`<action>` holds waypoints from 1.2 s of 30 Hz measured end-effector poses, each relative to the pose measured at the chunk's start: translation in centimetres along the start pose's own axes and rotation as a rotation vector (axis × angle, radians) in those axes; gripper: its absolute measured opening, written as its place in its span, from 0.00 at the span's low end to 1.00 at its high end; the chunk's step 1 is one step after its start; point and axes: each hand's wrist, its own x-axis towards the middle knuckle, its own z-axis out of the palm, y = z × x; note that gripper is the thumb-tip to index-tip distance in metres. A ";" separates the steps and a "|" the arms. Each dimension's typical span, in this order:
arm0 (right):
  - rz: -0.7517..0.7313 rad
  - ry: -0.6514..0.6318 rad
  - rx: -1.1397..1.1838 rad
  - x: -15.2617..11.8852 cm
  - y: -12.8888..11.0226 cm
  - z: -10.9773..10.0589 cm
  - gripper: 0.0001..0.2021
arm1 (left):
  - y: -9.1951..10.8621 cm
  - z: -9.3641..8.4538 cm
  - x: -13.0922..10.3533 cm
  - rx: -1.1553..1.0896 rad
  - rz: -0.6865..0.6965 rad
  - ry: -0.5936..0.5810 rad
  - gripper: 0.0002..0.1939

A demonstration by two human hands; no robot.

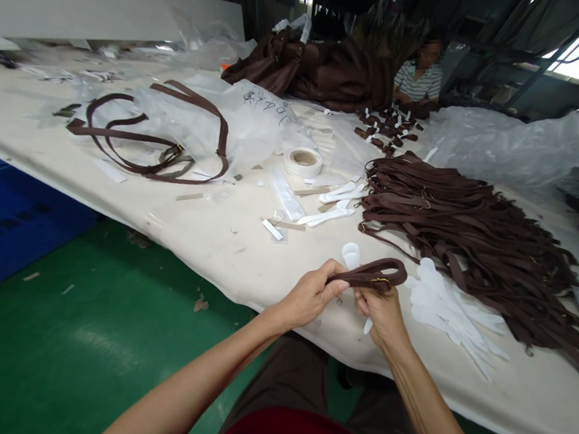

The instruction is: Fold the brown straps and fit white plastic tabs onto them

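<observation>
My left hand [320,293] pinches a folded dark brown leather strap [381,273] that loops out to the right, with a small brass-coloured buckle on its lower side. Just beneath the loop, my right hand [383,313] is closed around a white paddle-shaped strip [351,255]. The strip's round end rises behind the strap, and its narrow tip shows below the fingers. A fanned pile of similar white strips [439,299] lies on the table right of my hands. Beyond it spreads a large heap of brown straps [449,211] with metal buckles.
A roll of white tape [303,163] and scraps lie mid-table. Loose straps [223,132] rest on plastic wrapping at left. Brown leather bags [318,67] are piled at the back, near a seated person in a striped shirt [419,81]. Blue boxes [18,205] stand beside the table [195,231].
</observation>
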 end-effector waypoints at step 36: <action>0.013 0.035 -0.197 -3.1 2.7 -1.3 0.19 | -3.6 0.5 0.8 0.654 -0.054 0.016 0.13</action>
